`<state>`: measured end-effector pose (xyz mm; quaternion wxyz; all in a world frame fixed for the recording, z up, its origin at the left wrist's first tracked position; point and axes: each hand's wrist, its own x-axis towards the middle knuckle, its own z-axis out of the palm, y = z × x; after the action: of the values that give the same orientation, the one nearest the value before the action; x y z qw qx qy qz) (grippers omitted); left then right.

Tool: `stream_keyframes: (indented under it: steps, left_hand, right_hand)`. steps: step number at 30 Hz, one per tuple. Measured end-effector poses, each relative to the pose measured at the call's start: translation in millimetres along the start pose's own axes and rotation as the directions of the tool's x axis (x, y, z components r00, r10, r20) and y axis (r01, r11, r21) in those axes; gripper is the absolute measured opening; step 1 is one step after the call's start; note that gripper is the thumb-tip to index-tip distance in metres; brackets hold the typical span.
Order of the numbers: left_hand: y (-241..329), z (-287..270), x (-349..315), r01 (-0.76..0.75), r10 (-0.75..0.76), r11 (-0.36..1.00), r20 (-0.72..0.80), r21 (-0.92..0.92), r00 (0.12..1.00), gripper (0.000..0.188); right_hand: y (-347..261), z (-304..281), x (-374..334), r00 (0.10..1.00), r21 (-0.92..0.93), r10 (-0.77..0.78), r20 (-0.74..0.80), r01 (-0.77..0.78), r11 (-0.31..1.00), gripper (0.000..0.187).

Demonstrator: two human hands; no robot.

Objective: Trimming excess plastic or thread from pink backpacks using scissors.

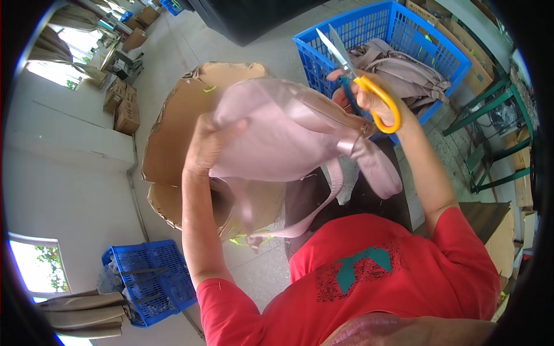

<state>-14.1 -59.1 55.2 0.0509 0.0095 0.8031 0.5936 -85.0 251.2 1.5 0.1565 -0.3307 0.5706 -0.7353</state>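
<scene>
A pale pink backpack (271, 132) hangs in front of me, its straps dangling toward my lap. My left hand (210, 144) is closed on the bag's left edge, thumb lying over the fabric. In my right hand (375, 101) is a pair of scissors (385, 106) with a yellow handle loop and a blue one. Their blades stand apart and point up and to the left, away from the bag. The right hand is beside the bag's upper right edge; whether its fingers also touch the fabric, I cannot tell.
Behind the bag stands a large open cardboard box (167, 132). A blue plastic crate (427, 52) at the far right holds more pinkish bags (398, 69). Another blue crate (156, 277) is by the left wall. A green metal frame (490, 109) stands at the right.
</scene>
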Motion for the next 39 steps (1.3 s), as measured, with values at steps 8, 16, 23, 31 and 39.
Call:
stream_keyframes:
  steps: [8, 16, 23, 31, 39]
  left_hand:
    - [-43, -30, -27, -0.107, 0.076, 0.979, -0.174, -0.172, 0.982, 0.039]
    - [-52, -52, -53, -0.222, 0.109, 0.916, -0.325, -0.333, 0.939, 0.065]
    - [-101, -57, -71, -0.197, -0.004, 0.862, -0.396, -0.466, 0.918, 0.056]
    - [-139, -65, -76, -0.079, -0.091, 0.849, -0.292, -0.522, 0.952, 0.049]
    - [-145, -68, -64, -0.049, -0.121, 0.846, -0.280, -0.531, 0.952, 0.046]
  right_hand:
    - [8, 1, -22, 0.962, -0.203, 0.096, -0.257, -0.151, 0.968, 0.048]
    - [-11, 3, -19, 0.991, -0.531, 0.063, -0.121, -0.118, 0.839, 0.062]
    - [4, 16, -34, 0.983, -0.389, 0.080, -0.168, -0.141, 0.910, 0.041]
    - [29, 8, -59, 0.970, -0.343, 0.182, -0.159, -0.227, 0.912, 0.047]
    - [52, -5, -112, 0.968, -0.667, -0.091, -0.235, -0.093, 0.739, 0.073]
